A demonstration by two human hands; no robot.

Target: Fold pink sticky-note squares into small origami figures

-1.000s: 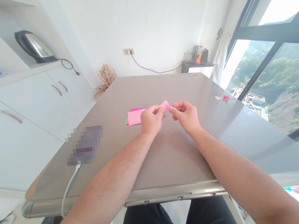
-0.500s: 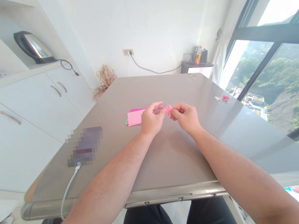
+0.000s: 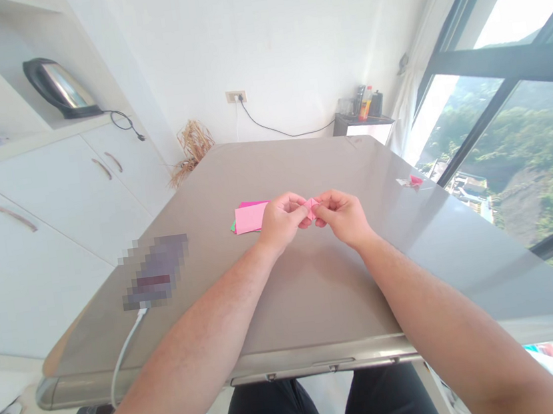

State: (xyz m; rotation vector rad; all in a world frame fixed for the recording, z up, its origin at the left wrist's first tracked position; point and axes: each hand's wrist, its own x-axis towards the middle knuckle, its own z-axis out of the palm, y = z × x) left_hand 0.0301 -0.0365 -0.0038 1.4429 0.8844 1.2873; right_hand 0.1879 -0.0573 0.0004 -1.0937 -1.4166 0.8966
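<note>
A small piece of folded pink paper (image 3: 312,206) is pinched between both hands over the middle of the grey table. My left hand (image 3: 285,219) closes on its left edge, thumb on top. My right hand (image 3: 340,214) grips the right edge between thumb and fingers. Most of the paper is hidden by the fingertips. Just left of my left hand lies a stack of coloured paper sheets (image 3: 250,218), light pink on top, with darker pink and green edges showing beneath. The left hand partly covers this stack.
A blurred-out dark device (image 3: 158,272) with a white cable (image 3: 125,346) lies on the table (image 3: 311,290) at left. Pink and whitish scraps (image 3: 413,181) sit near the right edge by the window. A kettle (image 3: 63,89) stands on the left shelf.
My left fingers have curled in and now pinch the folded paper, where some were raised before. Both hands have drawn closer together, covering more of it.
</note>
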